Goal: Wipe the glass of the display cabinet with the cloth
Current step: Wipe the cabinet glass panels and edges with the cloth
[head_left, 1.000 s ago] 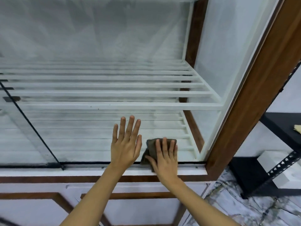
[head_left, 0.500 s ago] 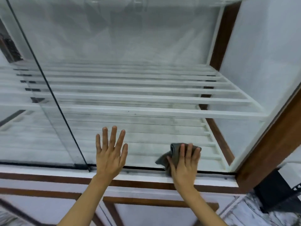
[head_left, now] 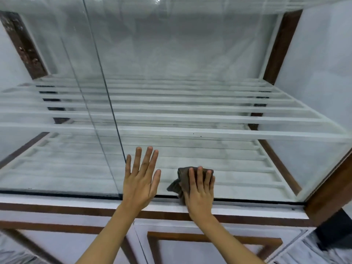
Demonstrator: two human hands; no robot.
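Note:
The display cabinet's front glass [head_left: 219,103] fills most of the view, hazy and streaked, with white slatted shelves behind it. My right hand [head_left: 201,189] presses a dark grey-brown cloth [head_left: 181,180] flat against the bottom edge of the glass, right of centre. My left hand [head_left: 141,180] lies flat on the glass just to the left, fingers spread, holding nothing. It sits right beside the dark vertical edge [head_left: 106,96] where two panes overlap.
A white sill with brown trim [head_left: 76,206] runs under the glass. A brown wooden post [head_left: 331,189] frames the right side. White lower cabinet doors with brown trim [head_left: 209,241] stand below. Marble-patterned floor [head_left: 312,252] shows at the bottom right.
The view has swung left and upward, showing more of the left pane. Both hands stay low on the glass; the cloth hand has shifted slightly left along the bottom edge, closer to the left hand.

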